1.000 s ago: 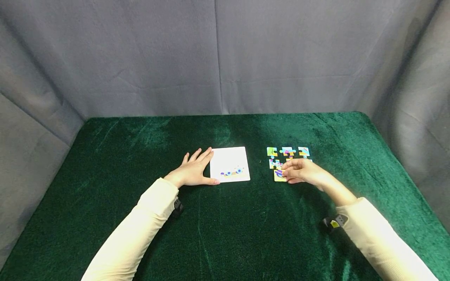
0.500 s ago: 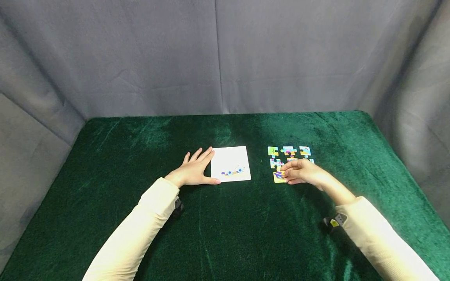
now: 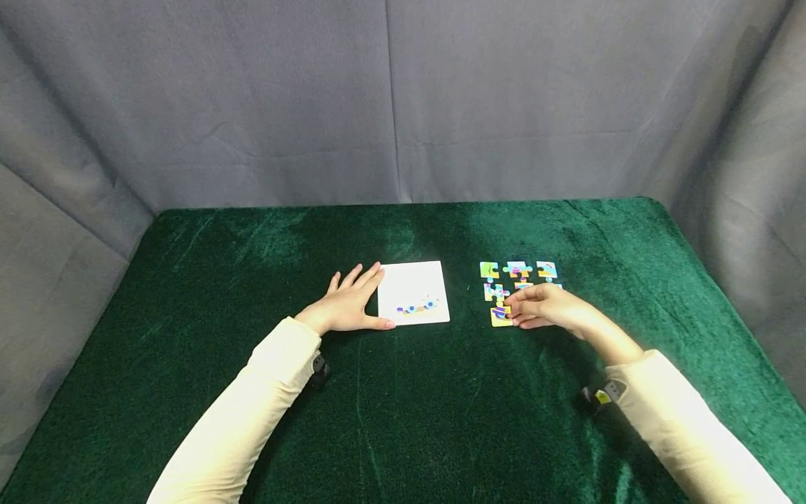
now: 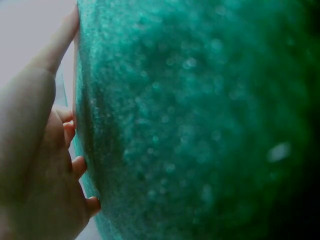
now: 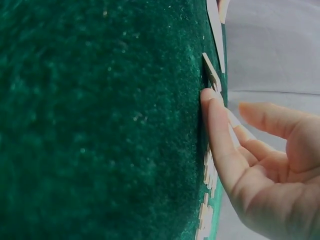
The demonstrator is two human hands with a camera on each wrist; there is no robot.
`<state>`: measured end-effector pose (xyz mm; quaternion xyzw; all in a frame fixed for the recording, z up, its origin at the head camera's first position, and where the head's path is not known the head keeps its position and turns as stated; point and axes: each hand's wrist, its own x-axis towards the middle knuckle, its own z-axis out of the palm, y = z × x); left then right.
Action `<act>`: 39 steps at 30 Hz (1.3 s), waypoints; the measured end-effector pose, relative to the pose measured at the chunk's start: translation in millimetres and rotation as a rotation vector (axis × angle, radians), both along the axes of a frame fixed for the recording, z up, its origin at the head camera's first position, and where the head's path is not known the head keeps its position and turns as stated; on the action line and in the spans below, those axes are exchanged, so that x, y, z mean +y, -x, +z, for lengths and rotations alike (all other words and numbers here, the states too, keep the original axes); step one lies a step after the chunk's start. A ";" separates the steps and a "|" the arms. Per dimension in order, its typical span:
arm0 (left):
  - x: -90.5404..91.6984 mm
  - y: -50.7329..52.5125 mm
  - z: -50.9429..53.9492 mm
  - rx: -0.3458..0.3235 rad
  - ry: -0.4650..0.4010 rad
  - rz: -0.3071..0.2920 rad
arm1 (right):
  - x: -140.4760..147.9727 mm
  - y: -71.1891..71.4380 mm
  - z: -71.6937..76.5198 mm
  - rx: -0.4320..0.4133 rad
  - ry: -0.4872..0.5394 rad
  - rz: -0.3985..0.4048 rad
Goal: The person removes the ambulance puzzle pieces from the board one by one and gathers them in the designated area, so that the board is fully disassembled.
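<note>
My left hand (image 3: 342, 308) lies with spread fingers at the left edge of a white square card (image 3: 412, 280), its thumb on the lower left corner. The card has a small blue and purple picture. To the right, my right hand (image 3: 548, 308) holds a yellow and purple puzzle piece (image 3: 500, 316) by its right edge with bent fingers. This puzzle piece (image 5: 211, 72) stands tilted off the cloth in the right wrist view. Farther back lie several colourful pieces, among them a green corner piece (image 3: 488, 270). My right hand hides some of them.
A dark green velvety cloth (image 3: 378, 406) covers the table. Grey curtain (image 3: 283, 105) hangs behind and at both sides. A blue and pink piece (image 3: 518, 269) and a blue corner piece (image 3: 546, 270) lie in the back row.
My right fingertips have shifted very slightly, and a little more of the yellow and purple puzzle piece shows. My left hand stays at the card.
</note>
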<state>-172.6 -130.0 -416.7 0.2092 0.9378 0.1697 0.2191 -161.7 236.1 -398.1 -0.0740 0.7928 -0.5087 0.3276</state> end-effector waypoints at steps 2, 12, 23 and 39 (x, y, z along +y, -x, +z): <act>-0.2 0.0 -0.7 0.000 0.000 0.000 | -0.4 -0.2 0.7 0.001 -0.001 0.004; 0.4 -0.3 -1.1 0.012 0.016 0.000 | -1.3 0.2 4.1 -0.006 -0.011 0.006; 0.6 0.5 -1.3 0.004 0.008 0.000 | 6.5 4.0 14.1 0.012 -0.042 0.034; 0.5 0.2 0.6 -0.003 0.003 -0.002 | -24.1 11.6 24.3 0.168 -0.053 0.052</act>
